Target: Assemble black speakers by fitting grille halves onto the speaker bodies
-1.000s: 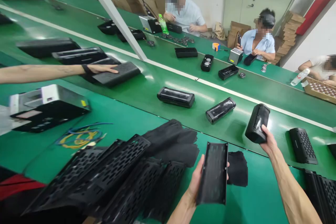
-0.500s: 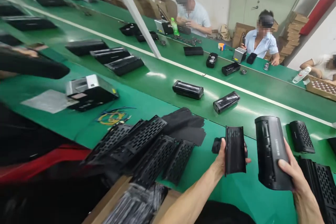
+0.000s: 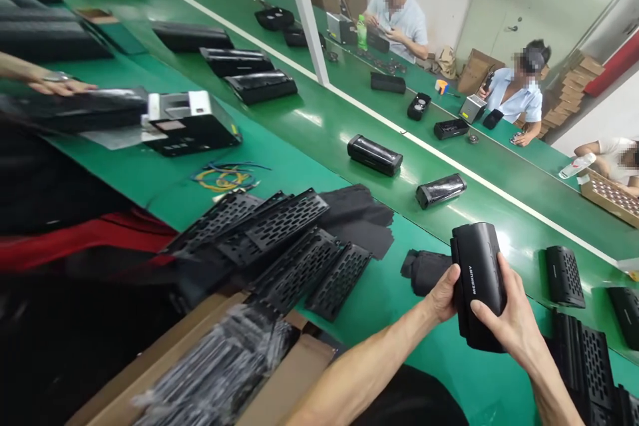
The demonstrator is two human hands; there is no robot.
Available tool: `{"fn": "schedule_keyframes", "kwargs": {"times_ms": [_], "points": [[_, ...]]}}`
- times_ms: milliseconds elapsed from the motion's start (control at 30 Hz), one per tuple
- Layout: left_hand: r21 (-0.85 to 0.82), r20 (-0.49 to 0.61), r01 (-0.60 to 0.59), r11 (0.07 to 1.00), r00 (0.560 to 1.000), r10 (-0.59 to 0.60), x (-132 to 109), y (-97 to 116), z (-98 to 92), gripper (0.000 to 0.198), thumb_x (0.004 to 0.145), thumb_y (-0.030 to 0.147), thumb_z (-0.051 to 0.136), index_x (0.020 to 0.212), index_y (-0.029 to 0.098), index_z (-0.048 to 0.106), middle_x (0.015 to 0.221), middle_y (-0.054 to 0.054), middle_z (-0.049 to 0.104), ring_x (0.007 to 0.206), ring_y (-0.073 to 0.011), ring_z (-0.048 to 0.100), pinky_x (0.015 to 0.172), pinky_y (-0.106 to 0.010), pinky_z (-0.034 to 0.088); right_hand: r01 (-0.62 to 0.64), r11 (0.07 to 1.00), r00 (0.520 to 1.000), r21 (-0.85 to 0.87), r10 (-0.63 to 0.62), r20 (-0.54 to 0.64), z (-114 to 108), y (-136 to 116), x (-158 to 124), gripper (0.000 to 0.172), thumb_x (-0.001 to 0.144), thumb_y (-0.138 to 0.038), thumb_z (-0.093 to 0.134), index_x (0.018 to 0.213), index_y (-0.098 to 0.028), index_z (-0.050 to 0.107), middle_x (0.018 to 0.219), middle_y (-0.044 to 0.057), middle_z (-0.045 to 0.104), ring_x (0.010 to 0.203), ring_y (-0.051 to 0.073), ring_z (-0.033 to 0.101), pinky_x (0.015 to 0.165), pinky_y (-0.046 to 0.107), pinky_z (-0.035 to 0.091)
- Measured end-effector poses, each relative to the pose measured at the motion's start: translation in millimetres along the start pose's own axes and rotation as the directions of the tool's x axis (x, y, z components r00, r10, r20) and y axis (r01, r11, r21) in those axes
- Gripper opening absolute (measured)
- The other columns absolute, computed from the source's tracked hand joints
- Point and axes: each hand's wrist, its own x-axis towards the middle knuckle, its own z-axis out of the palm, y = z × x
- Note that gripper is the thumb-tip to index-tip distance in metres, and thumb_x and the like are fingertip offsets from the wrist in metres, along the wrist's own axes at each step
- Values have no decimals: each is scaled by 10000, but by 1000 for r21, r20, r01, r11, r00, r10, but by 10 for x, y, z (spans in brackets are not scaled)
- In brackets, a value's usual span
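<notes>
My right hand (image 3: 516,309) wraps around a black speaker housing (image 3: 482,273) with MERKURY lettering, held tilted above the green bench. From the other side, my left hand (image 3: 443,296) closes on the housing's left edge, pressing a curved black panel (image 3: 456,286) against it. Most of that panel is hidden behind the housing, so I cannot tell whether it is seated. Dark cloth pieces (image 3: 422,271) lie on the bench just beyond my left hand. Several perforated black panels (image 3: 289,223) are piled to the left, and more perforated panels (image 3: 594,359) are stacked at the right.
An open carton (image 3: 299,373) of plastic-wrapped parts stands at the lower left. Beyond are a grey-and-black device (image 3: 194,123) and coiled wires (image 3: 224,176). Black housings (image 3: 374,154) sit along the green conveyor (image 3: 309,140). Co-workers sit opposite; another person's hand (image 3: 62,85) is at left.
The curved panel and the housing, held apart before, are now together. My right hand has brought the housing left and turned its lettered face toward me. The view has shifted.
</notes>
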Motion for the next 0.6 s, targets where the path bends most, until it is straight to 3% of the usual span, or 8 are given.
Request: {"fn": "schedule_keyframes", "kwargs": {"times_ms": [133,300,400,500,600], "points": [[-1,-10,-1,1000,1000,1,6,5,1,928,682,767,853,1342,125,732,1390,-211,719,1409,-437,584,1230,-538,405,7,998,1000,-58,-7,13,48,-101,-53,996,891,-547,699,1717,-348,178,1585,157,424,1417,434,534,1093,600,504],[2,-34,21,1000,999,-21,27,-38,-28,906,672,778,853,1268,103,747,1251,-222,778,1311,-427,661,1177,-529,456,-32,996,998,-85,37,58,90,-92,-39,1022,898,-568,674,1728,-346,122,1578,163,427,1364,429,588,1050,595,539],[13,-97,15,1000,995,-14,52,-59,-1,894,649,765,877,1235,102,743,1195,-219,792,1239,-418,701,1117,-510,503,-56,996,993,-62,62,104,24,-66,32,1020,911,-573,658,1733,-317,111,1555,169,455,1331,403,614,1069,600,528],[25,-199,-47,999,979,51,72,-27,50,884,639,721,910,1267,131,710,1181,-194,791,1172,-392,725,1056,-489,537,-37,999,989,24,33,147,-64,-9,28,1020,900,-588,690,1724,-298,163,1562,159,478,1394,388,560,1132,601,483],[60,-300,-119,991,945,131,102,30,99,886,631,646,951,1322,176,657,1160,-146,786,1102,-349,737,986,-472,565,-31,987,999,160,32,-5,22,59,-156,1062,842,-609,767,1699,-316,212,1662,154,369,1488,414,444,1141,618,467]]}}
